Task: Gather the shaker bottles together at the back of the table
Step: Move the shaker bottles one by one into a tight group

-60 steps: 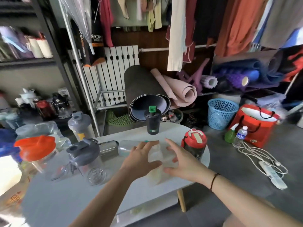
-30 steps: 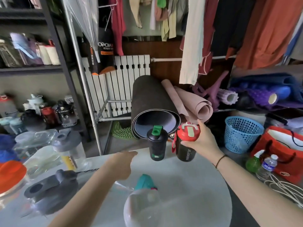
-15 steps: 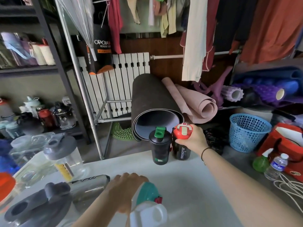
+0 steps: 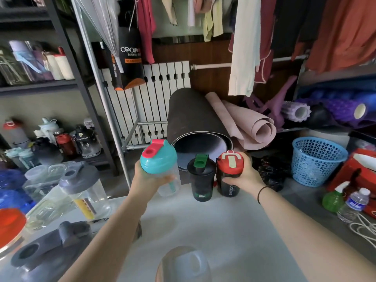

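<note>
At the white table's [image 4: 219, 226] far edge a black shaker with a green cap [image 4: 200, 178] stands upright. Right beside it is a black shaker with a red lid [image 4: 228, 174], and my right hand [image 4: 245, 176] grips its side. My left hand [image 4: 146, 178] holds a clear shaker with a teal lid and red flip cap [image 4: 160, 167] just left of the black one, its base close to the table edge. A clear shaker with a grey lid [image 4: 83, 192] stands at the left. A clear bottle with a white lid [image 4: 183, 265] lies at the near edge.
A grey-lidded shaker [image 4: 46, 249] and an orange lid [image 4: 10, 224] sit at the near left among clear containers. Rolled mats [image 4: 203, 119] lean behind the table. A blue basket [image 4: 317, 159], a green spray bottle [image 4: 333, 198] and a water bottle [image 4: 353, 204] stand on the floor to the right.
My left hand picked up the teal-lidded shaker from the near side and carried it to the back, next to the green-capped one. My right hand stayed on the red-lidded shaker.
</note>
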A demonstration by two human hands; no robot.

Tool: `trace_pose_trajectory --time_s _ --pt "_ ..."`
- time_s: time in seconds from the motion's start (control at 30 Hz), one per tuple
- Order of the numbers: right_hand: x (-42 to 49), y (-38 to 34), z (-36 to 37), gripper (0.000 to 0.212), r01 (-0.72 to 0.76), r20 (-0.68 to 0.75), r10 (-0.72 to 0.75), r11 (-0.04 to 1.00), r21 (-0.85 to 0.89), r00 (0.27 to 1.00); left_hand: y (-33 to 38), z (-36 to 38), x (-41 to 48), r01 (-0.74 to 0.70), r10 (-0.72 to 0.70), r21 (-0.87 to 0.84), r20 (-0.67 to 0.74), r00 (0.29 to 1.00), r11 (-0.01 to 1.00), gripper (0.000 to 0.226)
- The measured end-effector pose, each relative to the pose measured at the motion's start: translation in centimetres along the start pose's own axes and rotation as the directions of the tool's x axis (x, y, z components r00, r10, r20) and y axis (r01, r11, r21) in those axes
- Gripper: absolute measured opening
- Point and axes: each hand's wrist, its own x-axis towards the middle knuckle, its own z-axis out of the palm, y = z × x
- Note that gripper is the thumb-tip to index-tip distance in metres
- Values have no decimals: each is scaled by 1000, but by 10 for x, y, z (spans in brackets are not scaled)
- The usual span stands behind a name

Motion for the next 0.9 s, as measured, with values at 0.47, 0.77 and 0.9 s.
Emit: trace_pose_trajectory --time_s 0.47,0.77,0.9 --pt "5 3 -2 98 -8 26 9 999 -53 1000 -61 35 29 225 -230 87 40 972 970 65" --pt "5 5 1 120 -71 14 71 997 -18 997 -65 37 23 199 -201 53 47 978 979 65" --pt "1 9 4 126 -137 23 136 990 45 990 -64 41 21 210 -210 49 -14 978 976 97"
